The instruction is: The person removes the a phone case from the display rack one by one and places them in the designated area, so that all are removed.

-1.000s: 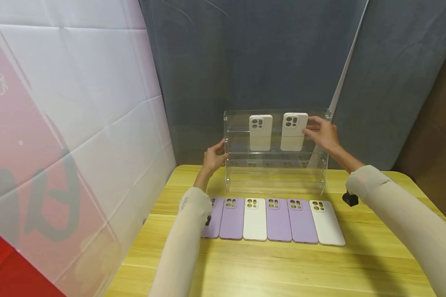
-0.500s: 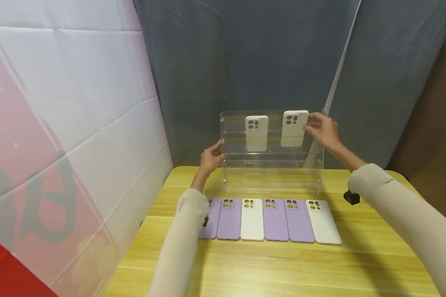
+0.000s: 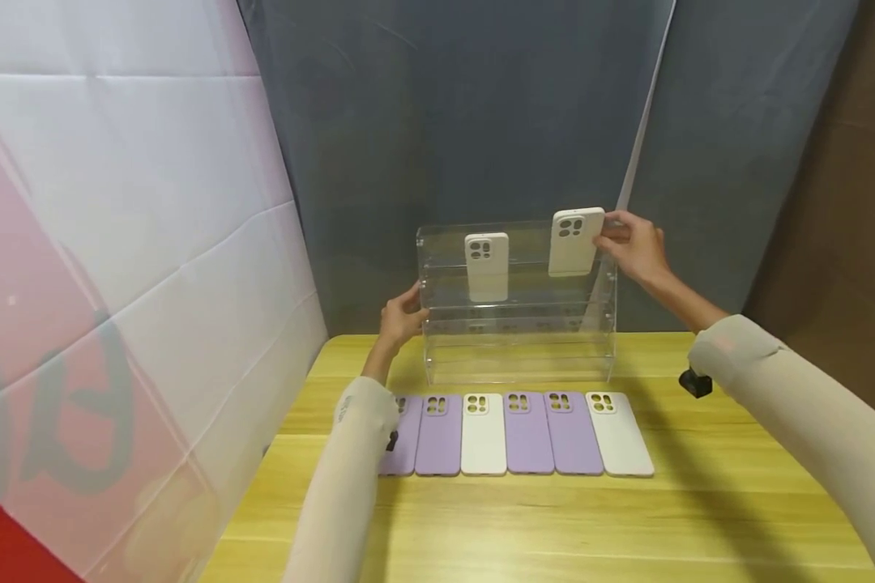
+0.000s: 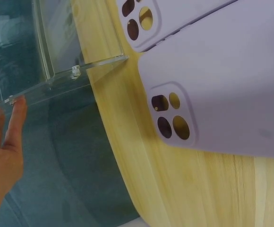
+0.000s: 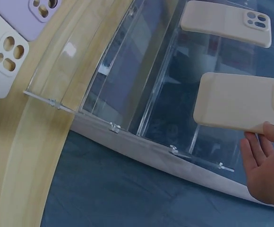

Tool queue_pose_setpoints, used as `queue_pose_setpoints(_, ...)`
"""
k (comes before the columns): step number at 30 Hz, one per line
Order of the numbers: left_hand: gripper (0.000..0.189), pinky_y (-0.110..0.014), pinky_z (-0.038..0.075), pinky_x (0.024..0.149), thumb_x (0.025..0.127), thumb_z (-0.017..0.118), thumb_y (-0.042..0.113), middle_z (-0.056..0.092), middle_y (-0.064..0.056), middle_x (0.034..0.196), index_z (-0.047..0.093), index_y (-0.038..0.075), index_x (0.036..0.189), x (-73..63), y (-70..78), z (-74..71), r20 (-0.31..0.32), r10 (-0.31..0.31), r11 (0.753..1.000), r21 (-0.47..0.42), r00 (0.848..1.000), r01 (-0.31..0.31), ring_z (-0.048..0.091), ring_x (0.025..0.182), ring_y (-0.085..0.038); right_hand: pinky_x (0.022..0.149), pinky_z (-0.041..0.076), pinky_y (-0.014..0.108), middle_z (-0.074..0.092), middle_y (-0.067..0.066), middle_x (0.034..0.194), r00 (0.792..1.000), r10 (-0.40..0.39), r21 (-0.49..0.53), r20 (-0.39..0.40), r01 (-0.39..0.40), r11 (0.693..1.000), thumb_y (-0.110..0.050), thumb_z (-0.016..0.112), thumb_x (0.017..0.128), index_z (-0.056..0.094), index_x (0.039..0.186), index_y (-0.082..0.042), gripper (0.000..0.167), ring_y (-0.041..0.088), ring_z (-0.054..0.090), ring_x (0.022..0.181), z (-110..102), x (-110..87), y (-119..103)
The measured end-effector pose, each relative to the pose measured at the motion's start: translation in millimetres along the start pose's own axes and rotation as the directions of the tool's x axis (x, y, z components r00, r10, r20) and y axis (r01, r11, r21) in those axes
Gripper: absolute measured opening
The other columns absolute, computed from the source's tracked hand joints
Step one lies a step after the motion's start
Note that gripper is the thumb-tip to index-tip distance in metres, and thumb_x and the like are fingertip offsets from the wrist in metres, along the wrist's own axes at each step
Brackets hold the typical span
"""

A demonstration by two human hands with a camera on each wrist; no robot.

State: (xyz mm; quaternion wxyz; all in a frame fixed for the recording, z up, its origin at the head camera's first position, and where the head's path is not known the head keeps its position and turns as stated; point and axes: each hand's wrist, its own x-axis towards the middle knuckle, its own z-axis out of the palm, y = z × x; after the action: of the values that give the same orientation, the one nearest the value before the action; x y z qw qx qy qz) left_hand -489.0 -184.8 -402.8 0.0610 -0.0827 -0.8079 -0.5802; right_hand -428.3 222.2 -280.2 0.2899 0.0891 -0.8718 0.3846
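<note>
A clear acrylic display stand [image 3: 525,353] with stepped shelves stands at the back of the table. My left hand [image 3: 401,321] holds its left side edge; in the left wrist view the fingers [image 4: 17,120] touch that panel. By its right edge, my right hand [image 3: 636,248] pinches a white phone case [image 3: 574,243] between thumb and fingers. That case is upright, its camera holes facing me, and its top is above the stand. Left of it, a second white phone case [image 3: 487,267] leans on the upper shelf. The right wrist view shows the held case [image 5: 236,101] apart from the other.
In front of the stand, several phone cases lie in a row: purple ones [image 3: 438,437], a white one [image 3: 484,437] in the middle and another white one [image 3: 623,437] at the right end. A grey curtain [image 3: 467,121] hangs behind the table [image 3: 525,526].
My right hand has lifted the white phone case upward, so more of it rises above the stand. The left hand stays at the stand's left side. The head view has shifted slightly.
</note>
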Motion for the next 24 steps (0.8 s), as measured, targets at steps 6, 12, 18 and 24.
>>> queue_pose_setpoints(6,0.070,-0.053,0.061,0.093,0.097,0.067,0.000,0.052,-0.018,0.153,0.045,0.027,0.158,4.9,-3.5,-2.4,0.005,0.001,1.000,-0.005,1.000,-0.001,0.066,0.122,-0.039,0.075,0.057,0.013,0.072,0.026,0.120,1.000,0.002,-0.005,0.001,-0.002,1.000,-0.009,0.073,0.098,0.065,0.131,0.004,0.037,0.043,0.070,0.111,-6.3,-0.4,-1.7)
queue_pose_setpoints(12,0.070,-0.052,0.062,0.092,0.096,0.067,-0.001,0.053,-0.018,0.152,0.045,0.026,0.157,8.5,-5.7,-1.8,0.012,0.014,1.000,-0.010,1.000,-0.014,0.065,0.121,-0.039,0.095,0.060,0.053,0.070,0.027,0.123,1.000,0.016,0.002,-0.001,-0.016,1.000,-0.009,0.072,0.098,0.063,0.132,0.005,0.038,0.043,0.069,0.114,-13.8,-3.7,-1.5)
queue_pose_setpoints(18,0.069,-0.041,0.065,0.086,0.097,0.066,0.000,0.053,-0.020,0.152,0.044,0.024,0.158,9.0,-4.9,-4.0,0.012,0.014,1.000,0.002,1.000,-0.014,0.066,0.121,-0.040,0.095,0.060,0.051,0.069,0.027,0.124,1.000,0.029,-0.013,0.010,-0.028,1.000,-0.011,0.072,0.099,0.062,0.134,0.004,0.040,0.043,0.068,0.115,-22.4,-5.9,-1.9)
queue_pose_setpoints(24,0.068,-0.038,0.065,0.085,0.098,0.066,0.001,0.052,-0.022,0.152,0.043,0.024,0.159,9.8,-4.7,-8.2,0.011,0.010,1.000,0.012,1.000,-0.010,0.064,0.124,-0.039,0.096,0.058,0.058,0.069,0.027,0.124,0.999,0.029,-0.039,0.016,-0.029,0.999,-0.014,0.073,0.099,0.062,0.136,0.004,0.042,0.044,0.068,0.115,-28.4,-9.6,3.4)
